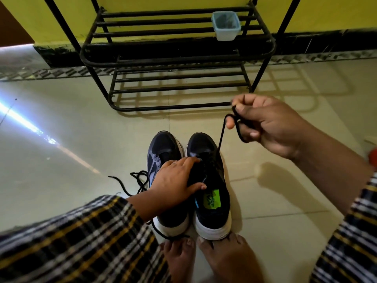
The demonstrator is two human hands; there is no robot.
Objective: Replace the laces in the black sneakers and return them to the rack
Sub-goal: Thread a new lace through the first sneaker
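Right hand (271, 123) pinches lace (221, 135) (taut); left hand (175, 180) presses sneaker (210, 180).

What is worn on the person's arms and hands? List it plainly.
Both arms wear plaid sleeves in black, white and yellow: the left sleeve ends near the wrist, the right sleeve further up the forearm. The left hand has a thin ring on one finger; the right hand is bare.

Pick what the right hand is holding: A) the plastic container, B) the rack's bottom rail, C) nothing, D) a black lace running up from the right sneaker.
D: the right hand pinches a black lace that rises taut from the right sneaker, while the left hand rests on the shoes.
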